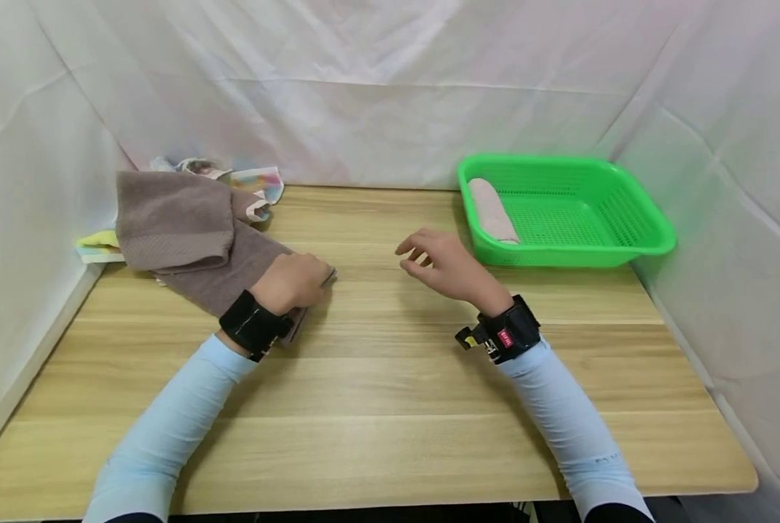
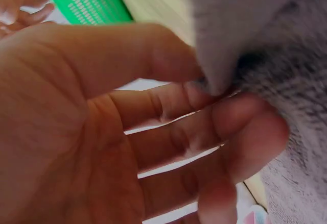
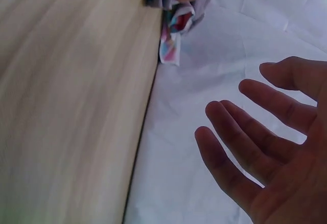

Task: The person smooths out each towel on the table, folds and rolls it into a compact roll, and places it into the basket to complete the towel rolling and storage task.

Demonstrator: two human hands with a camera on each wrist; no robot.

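A greyish-brown towel (image 1: 174, 218) lies partly folded over at the left of the table. My left hand (image 1: 293, 282) pinches its near right edge between thumb and fingers. In the left wrist view the towel's fuzzy cloth (image 2: 301, 81) fills the right side, and the thumb (image 2: 138, 55) presses on a fold of it. My right hand (image 1: 445, 265) hovers above the table in front of the green basket, holding nothing. Its fingers (image 3: 235, 142) are loosely spread in the right wrist view. A rolled pale pink towel (image 1: 492, 211) lies inside the basket's left end.
The green plastic basket (image 1: 573, 254) stands at the back right of the wooden table (image 1: 390, 407). Behind the brown towel lie patterned cloths (image 1: 259, 181), and a yellow-and-white cloth (image 1: 99, 247) shows at its left. White curtains (image 1: 390, 80) hang along the back and sides.
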